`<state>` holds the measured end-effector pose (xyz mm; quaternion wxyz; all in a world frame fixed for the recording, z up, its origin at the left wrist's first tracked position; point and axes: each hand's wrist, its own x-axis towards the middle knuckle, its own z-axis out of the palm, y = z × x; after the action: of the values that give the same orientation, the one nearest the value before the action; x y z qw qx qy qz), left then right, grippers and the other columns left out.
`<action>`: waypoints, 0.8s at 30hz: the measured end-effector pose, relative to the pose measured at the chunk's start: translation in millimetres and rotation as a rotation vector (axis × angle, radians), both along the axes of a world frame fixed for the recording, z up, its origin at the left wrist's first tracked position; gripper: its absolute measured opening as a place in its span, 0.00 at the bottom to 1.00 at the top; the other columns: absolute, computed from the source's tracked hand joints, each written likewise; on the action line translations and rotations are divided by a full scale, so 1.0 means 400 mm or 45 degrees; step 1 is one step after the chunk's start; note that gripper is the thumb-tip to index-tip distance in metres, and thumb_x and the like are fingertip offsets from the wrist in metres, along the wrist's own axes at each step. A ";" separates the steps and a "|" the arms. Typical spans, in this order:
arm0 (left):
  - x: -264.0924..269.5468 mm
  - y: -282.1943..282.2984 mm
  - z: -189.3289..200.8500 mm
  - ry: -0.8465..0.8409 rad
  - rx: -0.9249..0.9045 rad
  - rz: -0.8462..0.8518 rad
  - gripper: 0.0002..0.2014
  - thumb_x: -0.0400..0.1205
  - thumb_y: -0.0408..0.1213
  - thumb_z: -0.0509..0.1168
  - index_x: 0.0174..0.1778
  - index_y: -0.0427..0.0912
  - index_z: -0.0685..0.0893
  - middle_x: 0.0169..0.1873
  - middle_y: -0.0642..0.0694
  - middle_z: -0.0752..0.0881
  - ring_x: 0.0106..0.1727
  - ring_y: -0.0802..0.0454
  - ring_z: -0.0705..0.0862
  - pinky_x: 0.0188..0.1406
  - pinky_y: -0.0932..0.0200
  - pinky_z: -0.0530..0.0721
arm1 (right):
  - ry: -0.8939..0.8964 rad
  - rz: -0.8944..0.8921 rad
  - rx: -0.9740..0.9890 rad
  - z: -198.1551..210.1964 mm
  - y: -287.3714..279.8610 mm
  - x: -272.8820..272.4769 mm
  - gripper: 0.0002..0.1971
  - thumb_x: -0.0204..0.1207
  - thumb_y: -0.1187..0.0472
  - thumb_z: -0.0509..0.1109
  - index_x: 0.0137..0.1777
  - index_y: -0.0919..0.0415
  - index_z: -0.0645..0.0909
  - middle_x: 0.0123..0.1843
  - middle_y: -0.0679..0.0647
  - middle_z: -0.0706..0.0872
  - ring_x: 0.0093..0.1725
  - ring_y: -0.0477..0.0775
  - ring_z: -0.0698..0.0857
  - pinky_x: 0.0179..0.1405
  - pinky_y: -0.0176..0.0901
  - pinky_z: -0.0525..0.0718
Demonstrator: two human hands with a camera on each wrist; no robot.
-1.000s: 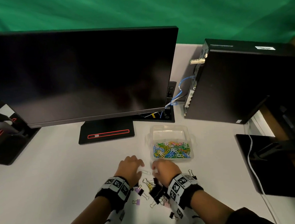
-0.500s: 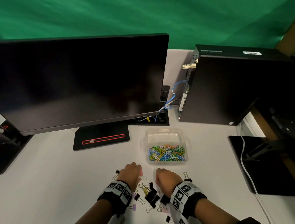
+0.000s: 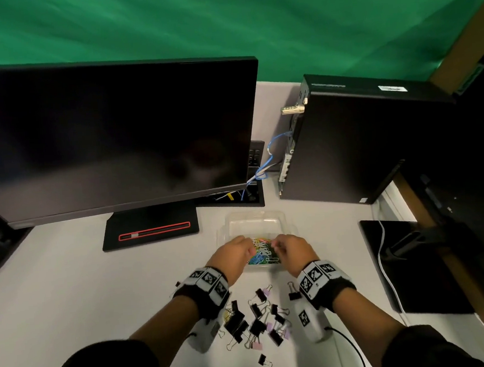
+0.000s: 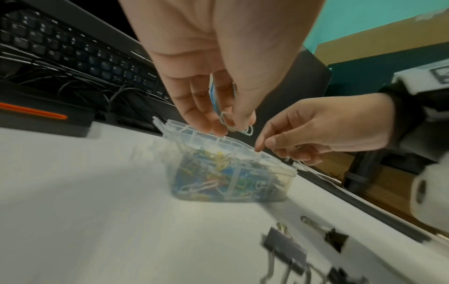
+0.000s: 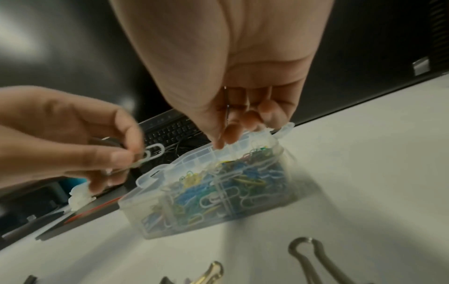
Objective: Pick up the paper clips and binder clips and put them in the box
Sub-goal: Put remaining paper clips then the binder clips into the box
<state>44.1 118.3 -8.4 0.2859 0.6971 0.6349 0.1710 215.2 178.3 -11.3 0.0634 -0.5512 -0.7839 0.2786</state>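
A clear plastic box (image 3: 255, 221) (image 4: 287, 182) (image 5: 150, 176), half full of coloured paper clips (image 3: 262, 254), stands in front of the monitor base. Both hands hover over its near rim. My left hand (image 3: 250, 250) (image 4: 230, 126) pinches white paper clips (image 4: 237, 125) (image 5: 152, 153) between thumb and fingers. My right hand (image 3: 276, 248) (image 5: 226, 138) has its fingers curled round a thin dark clip (image 5: 227, 109), mostly hidden. A pile of black and purple binder clips (image 3: 257, 324) (image 4: 284, 247) (image 5: 308, 255) lies on the white table between my wrists.
A large dark monitor (image 3: 109, 135) on a black base (image 3: 151, 226) stands behind the box, with a keyboard (image 4: 73, 50) under it. A black computer tower (image 3: 362, 145) sits at the back right. A black pad (image 3: 410, 271) and white cable (image 3: 387, 273) lie at right.
Both hands have moved forward from the binder clip pile to above the box, carrying clips. The head view has shifted slightly.
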 end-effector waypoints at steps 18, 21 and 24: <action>-0.168 -0.172 -0.057 0.434 -0.340 0.535 0.21 0.80 0.50 0.61 0.68 0.52 0.71 0.65 0.41 0.70 0.66 0.43 0.70 0.63 0.45 0.77 | -0.164 0.221 -0.237 -0.094 -0.148 0.098 0.34 0.67 0.64 0.72 0.74 0.52 0.65 0.68 0.57 0.66 0.68 0.58 0.69 0.71 0.43 0.69; -0.168 -0.198 -0.073 0.410 -0.467 0.522 0.27 0.78 0.54 0.61 0.72 0.51 0.66 0.66 0.40 0.67 0.66 0.41 0.69 0.66 0.44 0.77 | -0.129 0.276 -0.208 -0.104 -0.164 0.075 0.32 0.67 0.68 0.67 0.73 0.51 0.68 0.67 0.55 0.66 0.67 0.57 0.69 0.68 0.39 0.71; -0.148 -0.214 -0.082 0.350 -0.483 0.500 0.32 0.77 0.55 0.63 0.75 0.48 0.63 0.66 0.39 0.65 0.68 0.40 0.69 0.69 0.46 0.75 | -0.090 0.323 -0.190 -0.111 -0.176 0.062 0.32 0.67 0.71 0.67 0.70 0.48 0.70 0.65 0.53 0.66 0.66 0.56 0.69 0.65 0.41 0.76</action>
<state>-15.0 32.7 -41.3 0.2837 0.5118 0.8109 0.0055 240.2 107.9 -55.8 -0.0412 -0.4603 -0.8262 0.3222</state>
